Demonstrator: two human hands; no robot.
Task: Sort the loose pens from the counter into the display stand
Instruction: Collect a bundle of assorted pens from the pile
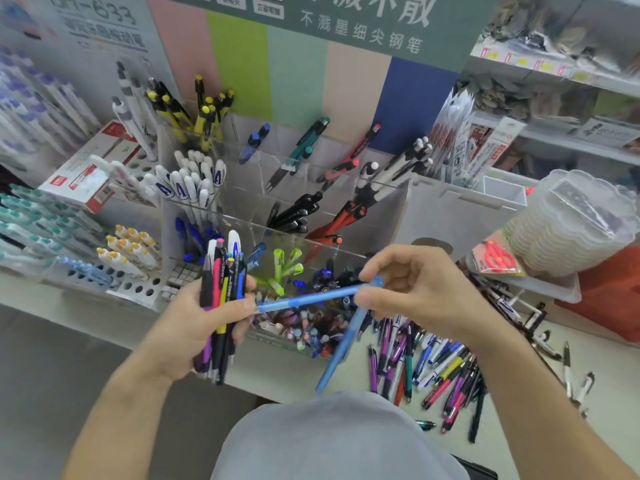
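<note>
While the left hand [207,327] clamps a mixed pen bundle [221,296], right-hand fingers [367,299] pinch two light-blue plastic pens [311,298]; next, probably drop them into the clear acrylic display stand [311,244].

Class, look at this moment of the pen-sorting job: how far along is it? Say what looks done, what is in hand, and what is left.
Done: many compartments of the clear display stand already hold grouped pens. In hand: the left hand grips a mixed bundle of pens, and the right hand holds two light blue pens. Left: a large pile of loose pens lies on the counter. Roughly midway, it seems.
</note>
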